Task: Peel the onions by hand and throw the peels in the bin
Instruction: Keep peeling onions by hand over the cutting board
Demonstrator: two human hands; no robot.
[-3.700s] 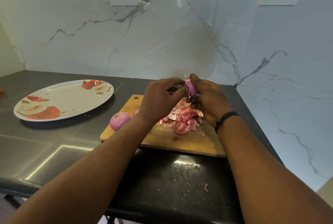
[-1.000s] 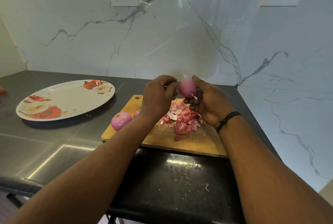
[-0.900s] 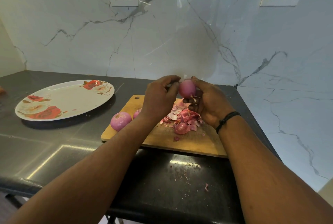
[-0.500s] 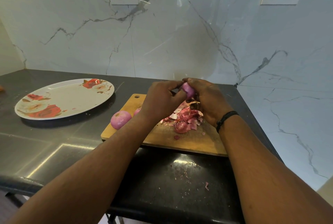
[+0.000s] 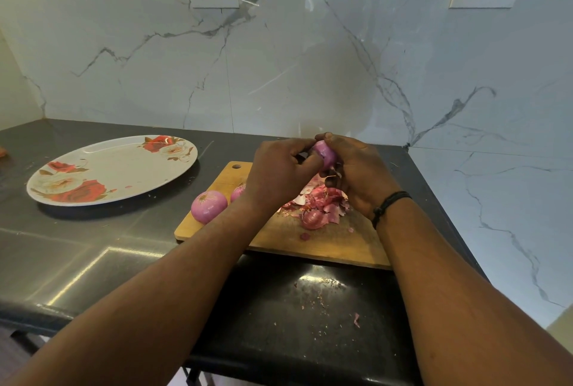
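Note:
A small purple onion (image 5: 325, 153) is held above the wooden cutting board (image 5: 335, 243) between my left hand (image 5: 279, 174) and my right hand (image 5: 356, 171). Both hands grip it, with the left thumb pressed against its side. A peeled onion (image 5: 208, 206) lies at the board's left edge, and another onion (image 5: 237, 192) shows partly behind my left wrist. A pile of pink and red peels (image 5: 319, 205) lies on the board under my hands. No bin is in view.
A floral oval plate (image 5: 124, 168) sits on the black counter (image 5: 77, 249) to the left. Loose peel scraps (image 5: 356, 320) and crumbs dot the counter in front of the board. Marble walls with two sockets close off the back and right.
The onion has been turned in my hands and lowered slightly, with both hands closing tighter around it. The board, peels and plate have not moved.

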